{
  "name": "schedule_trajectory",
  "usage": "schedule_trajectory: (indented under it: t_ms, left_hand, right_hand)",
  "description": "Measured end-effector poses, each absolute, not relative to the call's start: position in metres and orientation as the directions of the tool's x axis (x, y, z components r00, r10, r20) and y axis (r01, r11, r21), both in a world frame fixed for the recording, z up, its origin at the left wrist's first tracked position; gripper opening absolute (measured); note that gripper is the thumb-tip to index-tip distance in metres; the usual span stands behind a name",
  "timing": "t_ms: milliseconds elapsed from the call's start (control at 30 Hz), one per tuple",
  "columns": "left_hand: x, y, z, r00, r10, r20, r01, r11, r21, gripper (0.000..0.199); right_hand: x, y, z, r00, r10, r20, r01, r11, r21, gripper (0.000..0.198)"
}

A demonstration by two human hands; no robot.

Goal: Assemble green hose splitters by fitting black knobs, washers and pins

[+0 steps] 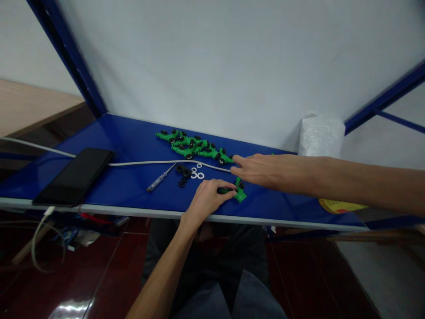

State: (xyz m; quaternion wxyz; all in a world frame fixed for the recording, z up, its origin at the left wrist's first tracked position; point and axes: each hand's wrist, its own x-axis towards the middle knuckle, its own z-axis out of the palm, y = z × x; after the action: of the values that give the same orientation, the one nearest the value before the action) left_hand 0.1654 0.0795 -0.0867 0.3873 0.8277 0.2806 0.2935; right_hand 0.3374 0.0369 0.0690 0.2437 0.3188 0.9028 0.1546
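Observation:
Thumb and fingers of my left hand (207, 196) are closed on a green toy car (241, 196) with black wheels, low over the blue shelf; part of the car is hidden by the fingers. My right hand (250, 168) reaches in from the right, its fingertips apart at the nose of the last green toy car (223, 157) in a cluster of several. Whether it touches that car I cannot make out. Left of my left hand lie black tyres (187, 173), white rings (200, 176) and a clear-handled screwdriver (158, 180).
A white cable (149, 162) crosses the blue shelf (133, 186) behind the loose parts. A black phone (75, 177) lies at the left. Toward the back right stands a plastic-wrapped white package (320, 135), and a yellow item (340, 206) lies under my right forearm.

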Motion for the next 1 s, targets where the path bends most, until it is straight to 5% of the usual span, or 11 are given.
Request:
schedule_trajectory:
  t_ms: [167, 367, 733, 867, 1000]
  left_hand:
    - [0.166, 0.08, -0.087, 0.663, 0.715, 0.219, 0.274, -0.505, 0.818, 0.021]
    - [0.166, 0.081, -0.087, 0.671, 0.704, 0.234, 0.245, -0.509, 0.825, 0.019]
    - [0.167, 0.08, -0.089, 0.68, 0.687, 0.258, 0.208, -0.517, 0.83, 0.02]
    - [0.166, 0.08, -0.09, 0.673, 0.687, 0.273, 0.199, -0.525, 0.828, 0.021]
    - [0.164, 0.079, -0.088, 0.683, 0.681, 0.265, 0.217, -0.535, 0.817, 0.022]
  right_hand:
    - [0.326, 0.037, 0.079, -0.752, 0.462, -0.469, 0.185, 0.832, 0.523, 0.015]
    - [0.321, 0.034, 0.081, -0.76, 0.374, -0.531, 0.039, 0.842, 0.537, 0.022]
    - [0.332, 0.052, 0.069, -0.607, 0.623, -0.493, 0.521, 0.781, 0.345, 0.016]
    - [0.318, 0.057, 0.068, -0.299, 0.796, -0.526, 0.754, 0.535, 0.38, 0.014]
    - [0.306, 0.061, 0.073, 0.01, 0.827, -0.563, 0.956, 0.158, 0.249, 0.019]
